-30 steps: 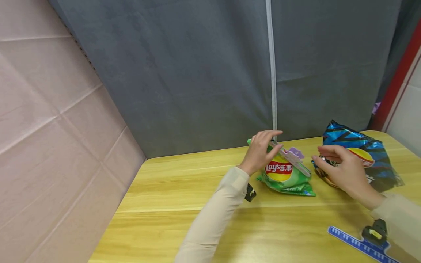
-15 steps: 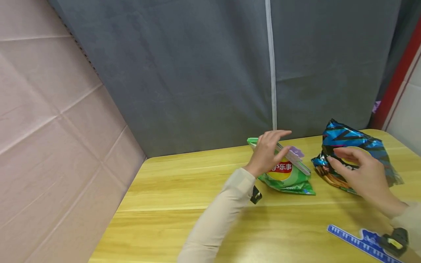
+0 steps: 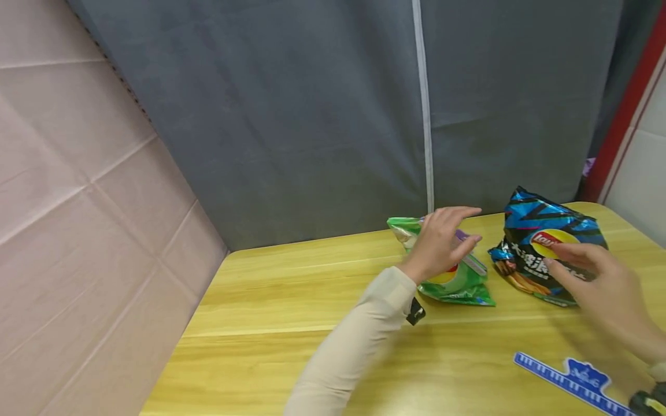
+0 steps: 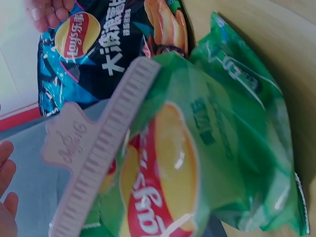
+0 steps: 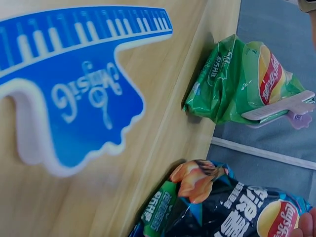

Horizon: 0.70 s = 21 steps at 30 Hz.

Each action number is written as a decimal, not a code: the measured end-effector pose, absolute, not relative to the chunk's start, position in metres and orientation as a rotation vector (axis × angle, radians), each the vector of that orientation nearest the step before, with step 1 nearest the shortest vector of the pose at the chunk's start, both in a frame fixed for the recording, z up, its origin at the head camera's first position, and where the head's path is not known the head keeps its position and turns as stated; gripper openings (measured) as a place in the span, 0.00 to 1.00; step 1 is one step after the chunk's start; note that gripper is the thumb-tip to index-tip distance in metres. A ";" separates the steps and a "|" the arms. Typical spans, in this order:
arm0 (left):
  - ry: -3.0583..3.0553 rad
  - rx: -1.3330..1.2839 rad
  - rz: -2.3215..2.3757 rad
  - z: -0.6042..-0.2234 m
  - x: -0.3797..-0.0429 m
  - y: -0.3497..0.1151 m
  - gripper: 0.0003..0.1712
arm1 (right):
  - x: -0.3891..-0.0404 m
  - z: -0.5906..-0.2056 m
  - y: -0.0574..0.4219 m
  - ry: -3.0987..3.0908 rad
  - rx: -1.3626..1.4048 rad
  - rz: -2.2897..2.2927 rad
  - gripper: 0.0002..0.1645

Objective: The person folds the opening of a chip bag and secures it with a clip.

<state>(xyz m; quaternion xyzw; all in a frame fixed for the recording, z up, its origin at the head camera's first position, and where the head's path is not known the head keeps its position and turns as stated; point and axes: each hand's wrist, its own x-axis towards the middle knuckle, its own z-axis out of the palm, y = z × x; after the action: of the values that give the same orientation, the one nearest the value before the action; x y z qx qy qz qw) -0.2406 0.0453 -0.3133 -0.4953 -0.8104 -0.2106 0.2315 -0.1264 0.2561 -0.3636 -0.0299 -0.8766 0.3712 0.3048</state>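
Observation:
My left hand [image 3: 439, 245] is over the green Lay's chip bag [image 3: 460, 289], its fingers loosely bent and nothing in them. A pale purple piano-key clip [image 4: 106, 140] is clamped across that bag's top; in the left wrist view my left fingers [image 4: 7, 170] stand apart from it. To the right, my right hand [image 3: 606, 286] hovers in front of the black and blue Lay's bag [image 3: 528, 257], fingers curved and holding nothing. A blue piano-key clip [image 3: 572, 381] lies on the table below that hand and shows large in the right wrist view.
Both bags stand toward the back of the wooden table [image 3: 281, 312]. Behind it hangs a grey curtain [image 3: 312, 127] with a pale vertical strip. A pinkish cloth wall [image 3: 104, 242] borders the left side, and a red-edged white wall rises at the right.
My left hand has shifted right across the green bag. My right hand has drawn right and toward me, uncovering more of the black and blue bag and the blue clip.

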 end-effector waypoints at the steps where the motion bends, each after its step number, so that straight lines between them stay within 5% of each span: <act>1: -2.229 -1.366 -0.565 -0.312 -0.239 0.047 0.25 | -0.126 -0.364 0.257 -2.331 -0.090 0.978 0.21; 9: -2.276 -1.382 -0.406 -0.307 -0.228 0.058 0.26 | -0.123 -0.371 0.269 -2.376 -0.213 1.005 0.22; 17: -2.313 -1.407 -0.378 -0.305 -0.221 0.072 0.27 | -0.155 -0.460 0.342 -2.176 -0.288 1.086 0.24; 21: -2.341 -1.415 -0.372 -0.301 -0.216 0.084 0.29 | -0.142 -0.451 0.339 -2.142 -0.353 1.130 0.24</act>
<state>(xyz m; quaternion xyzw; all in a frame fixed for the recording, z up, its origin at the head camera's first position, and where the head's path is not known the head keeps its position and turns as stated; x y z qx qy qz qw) -0.2160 0.0841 -0.3009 -0.5033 -0.8327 -0.1323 0.1892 -0.1424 0.3390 -0.4514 -0.1356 -0.8231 0.4340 0.3402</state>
